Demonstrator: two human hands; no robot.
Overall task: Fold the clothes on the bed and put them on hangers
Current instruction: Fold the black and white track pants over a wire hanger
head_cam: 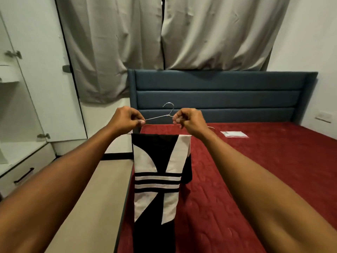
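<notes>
Over the red bed (255, 170), near its left edge, I see the folded black-and-white garment (156, 179) draped on the wire hanger (158, 117) and hanging straight down. I judge this piece nearly done: only hanging it up remains, and no other clothes show on the mattress. My left hand (125, 119) and right hand (189, 119) each pinch a hanger shoulder. The wardrobe (36, 70) crowds the left; open room lies right, toward a small packet (234, 134).

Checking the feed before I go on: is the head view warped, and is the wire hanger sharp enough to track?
Head view: wide-angle bowing leans the wardrobe door and curtains at the edges; light is even, no glare; the wire hanger, pinched by left hand and right hand, is thin but legible; the garment pattern is crisp.
</notes>
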